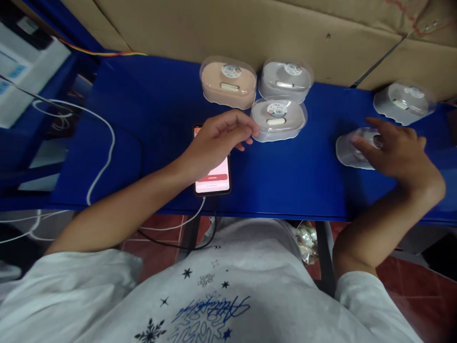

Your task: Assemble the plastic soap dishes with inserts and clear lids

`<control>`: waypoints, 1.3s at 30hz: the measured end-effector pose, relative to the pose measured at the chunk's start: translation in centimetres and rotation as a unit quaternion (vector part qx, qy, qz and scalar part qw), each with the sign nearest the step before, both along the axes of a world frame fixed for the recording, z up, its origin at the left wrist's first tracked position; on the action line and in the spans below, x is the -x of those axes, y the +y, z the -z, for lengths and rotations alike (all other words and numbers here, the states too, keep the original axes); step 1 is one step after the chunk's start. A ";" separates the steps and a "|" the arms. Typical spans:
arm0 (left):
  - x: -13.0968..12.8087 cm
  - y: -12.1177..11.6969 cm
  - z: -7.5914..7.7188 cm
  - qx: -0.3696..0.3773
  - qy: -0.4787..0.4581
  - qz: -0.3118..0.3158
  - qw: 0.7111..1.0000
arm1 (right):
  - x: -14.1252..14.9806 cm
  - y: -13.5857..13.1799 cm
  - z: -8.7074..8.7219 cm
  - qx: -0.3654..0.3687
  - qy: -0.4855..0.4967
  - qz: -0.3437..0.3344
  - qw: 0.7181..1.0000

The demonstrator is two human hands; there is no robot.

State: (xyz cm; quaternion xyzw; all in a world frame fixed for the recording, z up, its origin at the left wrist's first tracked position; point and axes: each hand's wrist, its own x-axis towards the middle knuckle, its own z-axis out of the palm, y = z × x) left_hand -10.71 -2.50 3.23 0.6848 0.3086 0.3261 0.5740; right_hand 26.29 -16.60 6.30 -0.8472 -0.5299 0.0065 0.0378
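Sitting on the blue tabletop (317, 190), beneath the person's right hand, the small oval box of clear plastic with pale grey inside (346, 151) looks light and probably a little slick. Its thin walls would likely flex or dent under a hard squeeze, so a gentle hold low on the two long sides, where the body seems firmer, should suit it better than a pinch on the domed top, which could slide or pop loose if it is a separate lid. The right hand (403, 147) has thumb and forefinger spread apart over that top; whether the skin meets the plastic, I cannot tell. Just behind and to the right stands a matching grey box (403, 107), near the brown cardboard (285, 28). Well to the left, a pale grey box with a round white label (280, 131) sits in front of another grey box (285, 88) and a peach-coloured box (217, 85), all upright and likely just as light. The left hand (223, 138) is loosely curled at the left end of the labelled box, fingertips near or on its edge; I cannot tell if thumb and finger meet. Beneath that hand lies a black-edged phone with a lit screen (214, 185), a white cable (193, 218) running from its lower end
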 end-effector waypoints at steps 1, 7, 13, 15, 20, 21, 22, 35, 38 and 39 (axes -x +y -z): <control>0.0 0.1 0.1 -0.001 -0.001 0.002 1.000 | 0.6 -0.3 -0.4 -0.028 0.043 -0.060 0.997; 0.2 0.8 0.8 -0.016 0.005 0.001 1.000 | 1.0 -0.7 -1.2 -0.091 0.175 -0.246 0.949; 0.5 0.3 0.5 -0.190 0.037 0.000 0.981 | 0.4 1.0 1.9 0.025 0.121 -0.199 0.972; 0.6 -0.1 0.2 -0.290 0.065 0.013 0.955 | 1.3 1.5 2.4 0.004 0.129 -0.250 0.960; 0.9 -0.4 0.2 -0.392 0.121 0.046 0.911 | 4.8 2.1 2.8 -0.039 0.097 -0.284 0.953; 0.9 -0.3 0.3 -0.414 0.127 0.045 0.900 | 5.6 2.2 2.9 -0.045 0.091 -0.282 0.954; 0.9 -0.3 0.5 -0.436 0.127 0.046 0.890 | 6.2 2.2 2.9 -0.051 0.087 -0.281 0.954; 0.9 -0.8 1.4 -0.427 0.179 0.127 0.877 | 7.1 2.9 2.7 -0.140 0.193 -0.334 0.912; 1.0 -0.9 1.6 -0.433 0.185 0.148 0.869 | 5.9 3.1 2.8 -0.153 0.162 -0.269 0.937; 1.0 -0.9 1.6 -0.441 0.194 0.155 0.862 | 5.5 3.3 3.0 -0.158 0.153 -0.250 0.943</control>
